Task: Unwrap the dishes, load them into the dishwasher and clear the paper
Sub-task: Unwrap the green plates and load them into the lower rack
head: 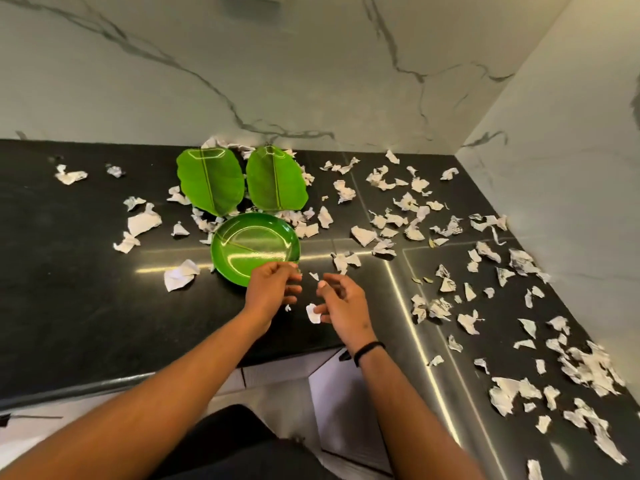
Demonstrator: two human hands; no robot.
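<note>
A round green plate lies bare on the black counter. Behind it two leaf-shaped green plates lie side by side near the wall. My left hand hovers at the round plate's near rim with its fingers curled; whether it pinches a tiny scrap is unclear. My right hand is just right of it and pinches a small white paper scrap between thumb and fingers. Another tiny scrap sits between the two hands.
Several torn newspaper scraps litter the counter, thickest on the right wing of the L-shaped top and around the plates. A larger crumpled piece lies left of the round plate. Marble walls close in behind and on the right.
</note>
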